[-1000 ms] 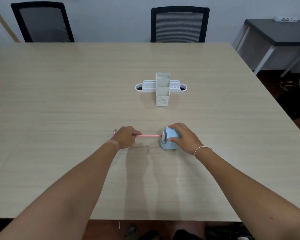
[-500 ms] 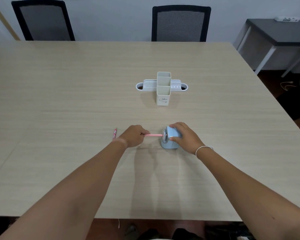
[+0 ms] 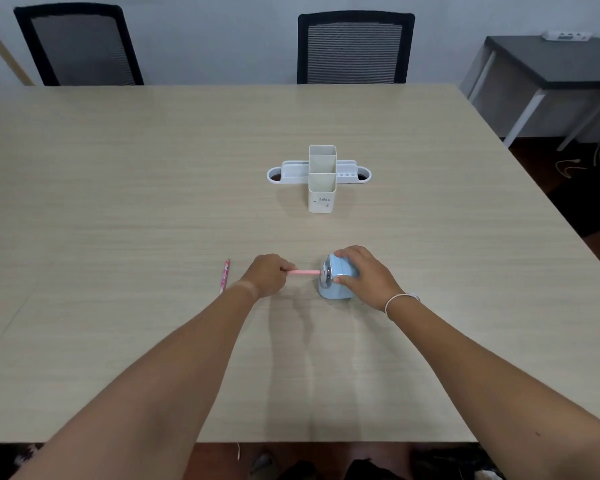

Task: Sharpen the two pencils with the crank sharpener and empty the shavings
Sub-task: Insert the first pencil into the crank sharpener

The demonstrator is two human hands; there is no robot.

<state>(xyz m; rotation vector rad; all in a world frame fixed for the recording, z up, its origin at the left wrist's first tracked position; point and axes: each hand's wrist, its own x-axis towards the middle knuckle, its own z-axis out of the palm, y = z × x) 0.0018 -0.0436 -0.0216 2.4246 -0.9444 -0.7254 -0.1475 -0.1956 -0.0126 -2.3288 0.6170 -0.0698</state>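
On the pale wood-grain worktop (image 3: 153, 209), the left hand (image 3: 267, 276) is clamped on a slim pink pencil (image 3: 305, 272) entering the small light-blue crank sharpener (image 3: 336, 277), gripped by the right hand (image 3: 364, 273) (bracelet on wrist). A patterned pink pencil (image 3: 225, 280) lies at nine o'clock; a white plastic desk organiser (image 3: 321, 178) at twelve, two black mesh chairs (image 3: 355, 48) beyond.

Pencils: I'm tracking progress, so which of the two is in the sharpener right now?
The plain pink pencil, held by the left hand, points into the blue sharpener. The patterned pencil lies loose on the table, left of that hand.
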